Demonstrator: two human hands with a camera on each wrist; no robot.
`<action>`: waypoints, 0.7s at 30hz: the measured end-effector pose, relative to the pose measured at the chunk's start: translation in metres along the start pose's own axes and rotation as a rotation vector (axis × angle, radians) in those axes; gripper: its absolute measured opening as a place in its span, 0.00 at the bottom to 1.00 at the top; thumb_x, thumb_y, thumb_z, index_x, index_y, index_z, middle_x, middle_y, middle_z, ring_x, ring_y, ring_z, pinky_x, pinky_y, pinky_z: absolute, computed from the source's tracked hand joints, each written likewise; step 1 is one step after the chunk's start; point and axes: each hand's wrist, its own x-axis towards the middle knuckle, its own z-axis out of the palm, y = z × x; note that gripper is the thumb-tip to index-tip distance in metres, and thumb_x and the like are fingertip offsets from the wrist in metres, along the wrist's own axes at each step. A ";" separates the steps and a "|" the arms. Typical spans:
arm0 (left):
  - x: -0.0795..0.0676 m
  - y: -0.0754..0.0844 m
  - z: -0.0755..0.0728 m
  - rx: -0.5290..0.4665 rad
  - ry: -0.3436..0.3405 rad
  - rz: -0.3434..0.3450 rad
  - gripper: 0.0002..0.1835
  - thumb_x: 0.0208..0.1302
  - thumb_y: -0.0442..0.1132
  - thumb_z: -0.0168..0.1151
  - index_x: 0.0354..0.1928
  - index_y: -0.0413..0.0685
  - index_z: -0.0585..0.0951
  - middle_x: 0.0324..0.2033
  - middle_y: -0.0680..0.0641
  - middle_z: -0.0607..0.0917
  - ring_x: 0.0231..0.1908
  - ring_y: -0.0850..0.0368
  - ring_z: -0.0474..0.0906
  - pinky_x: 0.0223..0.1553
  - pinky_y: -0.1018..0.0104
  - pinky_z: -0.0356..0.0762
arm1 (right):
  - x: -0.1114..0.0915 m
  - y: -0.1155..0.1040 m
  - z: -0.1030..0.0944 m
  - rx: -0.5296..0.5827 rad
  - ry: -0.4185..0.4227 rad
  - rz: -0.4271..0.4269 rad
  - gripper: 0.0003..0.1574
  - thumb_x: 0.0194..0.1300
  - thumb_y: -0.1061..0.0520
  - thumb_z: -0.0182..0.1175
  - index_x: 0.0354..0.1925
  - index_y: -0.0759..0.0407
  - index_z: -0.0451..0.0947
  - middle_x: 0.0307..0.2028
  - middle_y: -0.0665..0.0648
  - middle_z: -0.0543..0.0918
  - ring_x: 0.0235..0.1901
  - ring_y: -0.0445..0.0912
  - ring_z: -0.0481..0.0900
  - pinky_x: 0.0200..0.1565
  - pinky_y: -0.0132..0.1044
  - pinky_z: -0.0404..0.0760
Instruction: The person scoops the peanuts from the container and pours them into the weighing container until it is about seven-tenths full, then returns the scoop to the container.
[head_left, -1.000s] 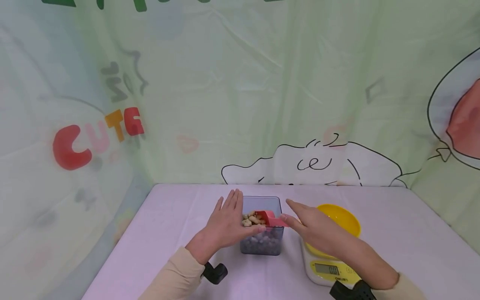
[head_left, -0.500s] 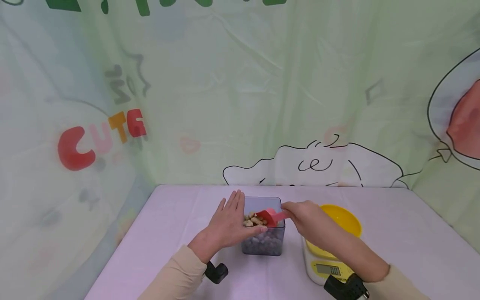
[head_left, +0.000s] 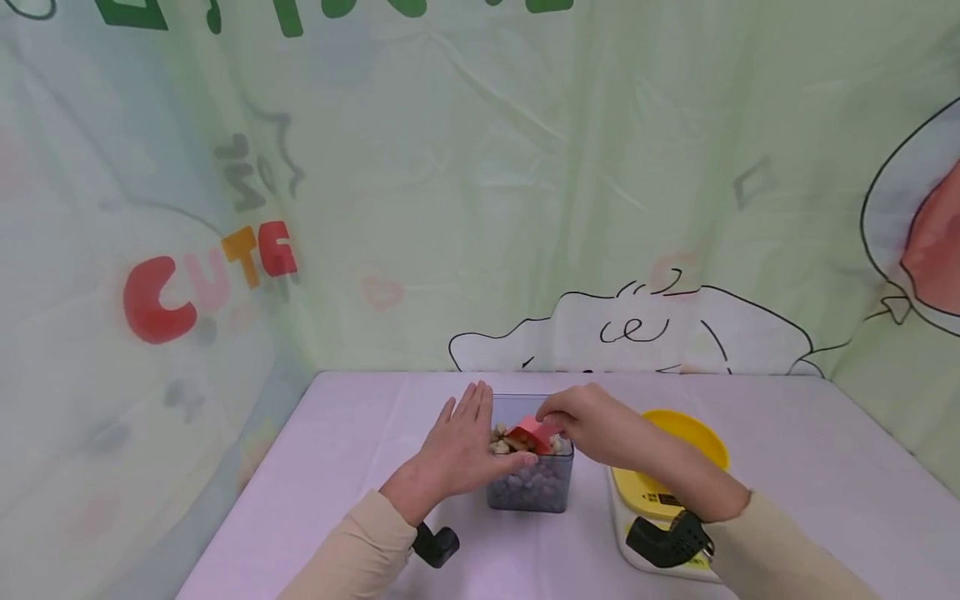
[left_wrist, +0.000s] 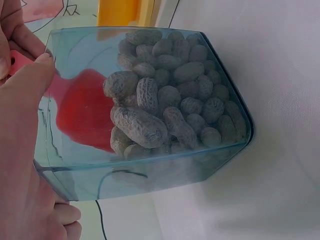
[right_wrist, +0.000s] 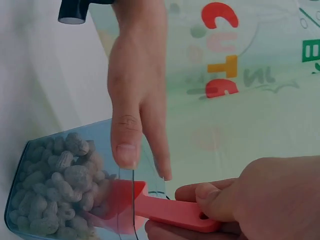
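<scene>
A clear bluish plastic box (head_left: 527, 485) of unshelled peanuts (left_wrist: 187, 95) stands on the table. My left hand (head_left: 459, 454) rests against its left side, fingers straight, with the thumb at the near rim. My right hand (head_left: 596, 425) holds the handle of a red scoop (head_left: 531, 435) above the right part of the box. In the right wrist view, the thumb and fingers pinch the handle's end, and the scoop's bowl (right_wrist: 125, 202) is inside the box among the peanuts. The left wrist view shows the bowl through the wall, its front edge against the peanuts.
Right of the box stands a white and yellow kitchen scale (head_left: 626, 533) with a yellow bowl (head_left: 701, 437) on it, partly hidden by my right forearm. A pale cloth covers the table (head_left: 360, 417). A printed curtain (head_left: 480, 167) hangs behind.
My right hand has gone from extended fingers beside the scoop to gripping its handle. It has moved left, and the scoop has tipped down into the peanuts. My left hand stays in place.
</scene>
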 end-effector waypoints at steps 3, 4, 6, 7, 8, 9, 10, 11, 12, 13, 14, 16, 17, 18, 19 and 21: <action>0.001 0.001 0.001 0.001 0.004 0.001 0.62 0.57 0.82 0.44 0.78 0.40 0.46 0.79 0.43 0.48 0.79 0.49 0.41 0.78 0.46 0.44 | 0.001 -0.003 0.001 -0.029 -0.014 -0.011 0.11 0.67 0.69 0.58 0.46 0.66 0.84 0.39 0.58 0.88 0.35 0.44 0.82 0.41 0.35 0.87; 0.001 0.001 0.001 0.002 0.005 0.002 0.62 0.57 0.82 0.44 0.78 0.41 0.46 0.79 0.43 0.48 0.79 0.49 0.41 0.78 0.46 0.45 | 0.001 -0.003 0.001 -0.043 -0.010 -0.017 0.11 0.67 0.69 0.58 0.45 0.66 0.84 0.39 0.58 0.88 0.35 0.44 0.83 0.41 0.36 0.87; 0.001 0.001 0.001 0.003 0.008 0.001 0.62 0.57 0.82 0.44 0.78 0.40 0.47 0.79 0.43 0.48 0.79 0.49 0.42 0.78 0.46 0.45 | 0.002 -0.003 0.002 -0.068 0.010 -0.031 0.10 0.66 0.70 0.59 0.44 0.66 0.83 0.38 0.59 0.88 0.35 0.45 0.83 0.40 0.35 0.87; 0.001 0.001 0.001 0.001 0.008 0.001 0.62 0.57 0.82 0.44 0.78 0.40 0.47 0.79 0.42 0.48 0.79 0.49 0.42 0.78 0.46 0.45 | 0.002 -0.003 0.003 -0.076 0.022 -0.036 0.10 0.66 0.71 0.59 0.43 0.66 0.83 0.38 0.59 0.88 0.34 0.45 0.83 0.39 0.34 0.87; 0.000 0.001 0.001 0.000 0.008 0.001 0.62 0.57 0.82 0.44 0.78 0.40 0.47 0.79 0.42 0.48 0.79 0.49 0.42 0.78 0.46 0.45 | 0.003 -0.002 0.004 -0.080 0.033 -0.042 0.09 0.65 0.71 0.59 0.43 0.67 0.83 0.37 0.59 0.88 0.33 0.45 0.83 0.38 0.33 0.87; 0.000 0.001 0.001 -0.001 0.008 0.000 0.62 0.57 0.81 0.44 0.78 0.40 0.47 0.79 0.42 0.48 0.79 0.49 0.42 0.78 0.46 0.45 | 0.003 -0.001 0.004 -0.078 0.044 -0.050 0.09 0.65 0.71 0.59 0.42 0.67 0.83 0.37 0.59 0.88 0.32 0.45 0.82 0.37 0.32 0.86; 0.000 0.002 0.001 -0.001 0.007 -0.002 0.62 0.57 0.81 0.44 0.78 0.40 0.47 0.79 0.42 0.48 0.79 0.49 0.42 0.78 0.46 0.45 | 0.004 -0.001 0.005 -0.067 0.052 -0.052 0.09 0.66 0.71 0.59 0.42 0.67 0.83 0.36 0.59 0.88 0.31 0.45 0.82 0.36 0.31 0.86; 0.000 0.002 0.001 0.001 0.007 -0.002 0.62 0.58 0.81 0.44 0.78 0.40 0.47 0.79 0.42 0.48 0.79 0.49 0.42 0.78 0.46 0.45 | 0.004 0.000 0.006 -0.054 0.059 -0.052 0.09 0.66 0.71 0.59 0.42 0.67 0.83 0.36 0.59 0.88 0.30 0.44 0.82 0.35 0.30 0.86; -0.001 0.002 0.001 0.003 0.006 -0.002 0.62 0.58 0.81 0.44 0.78 0.40 0.47 0.79 0.42 0.48 0.79 0.49 0.42 0.78 0.46 0.45 | 0.004 0.001 0.007 -0.040 0.067 -0.049 0.08 0.66 0.71 0.58 0.42 0.67 0.82 0.35 0.59 0.88 0.29 0.44 0.82 0.35 0.29 0.85; -0.001 0.002 0.001 0.005 0.006 -0.001 0.62 0.58 0.81 0.44 0.78 0.39 0.47 0.79 0.42 0.48 0.79 0.49 0.42 0.77 0.46 0.46 | 0.005 0.001 0.007 -0.026 0.073 -0.044 0.08 0.67 0.70 0.58 0.42 0.67 0.82 0.35 0.58 0.88 0.29 0.44 0.82 0.34 0.29 0.85; -0.001 0.002 0.001 0.007 0.007 0.000 0.62 0.58 0.81 0.44 0.78 0.39 0.47 0.79 0.42 0.49 0.79 0.49 0.42 0.77 0.46 0.46 | 0.005 0.001 0.008 -0.017 0.078 -0.041 0.08 0.67 0.70 0.58 0.42 0.67 0.83 0.34 0.58 0.88 0.29 0.43 0.81 0.34 0.29 0.85; 0.000 0.003 0.001 0.013 0.004 0.000 0.62 0.57 0.82 0.44 0.78 0.39 0.47 0.79 0.42 0.48 0.79 0.49 0.42 0.77 0.46 0.46 | 0.005 0.001 0.008 -0.011 0.082 -0.037 0.08 0.67 0.69 0.59 0.41 0.67 0.84 0.34 0.57 0.88 0.29 0.43 0.81 0.35 0.29 0.85; 0.000 0.002 0.001 0.013 0.004 0.001 0.62 0.57 0.82 0.44 0.78 0.39 0.47 0.79 0.42 0.49 0.79 0.49 0.42 0.77 0.46 0.46 | 0.005 0.001 0.009 -0.014 0.080 -0.037 0.08 0.67 0.69 0.59 0.41 0.67 0.84 0.33 0.57 0.88 0.29 0.43 0.81 0.36 0.30 0.86; 0.000 0.003 0.001 0.012 0.005 0.001 0.62 0.57 0.82 0.44 0.78 0.39 0.47 0.79 0.42 0.49 0.79 0.49 0.42 0.77 0.46 0.46 | 0.006 0.000 0.009 -0.020 0.078 -0.040 0.08 0.67 0.69 0.59 0.40 0.67 0.84 0.33 0.57 0.87 0.29 0.43 0.81 0.36 0.30 0.86; 0.000 0.002 0.001 0.013 0.005 0.001 0.63 0.57 0.82 0.44 0.78 0.39 0.47 0.79 0.42 0.49 0.79 0.49 0.42 0.77 0.46 0.46 | 0.006 0.000 0.009 -0.027 0.073 -0.040 0.08 0.66 0.70 0.59 0.40 0.66 0.85 0.33 0.56 0.87 0.29 0.43 0.80 0.36 0.30 0.86; 0.000 0.003 0.002 0.016 0.006 0.002 0.63 0.57 0.82 0.43 0.78 0.39 0.47 0.79 0.42 0.49 0.79 0.48 0.43 0.77 0.46 0.46 | 0.006 -0.001 0.009 -0.042 0.065 -0.038 0.08 0.66 0.70 0.59 0.40 0.66 0.85 0.33 0.56 0.87 0.30 0.44 0.80 0.37 0.30 0.86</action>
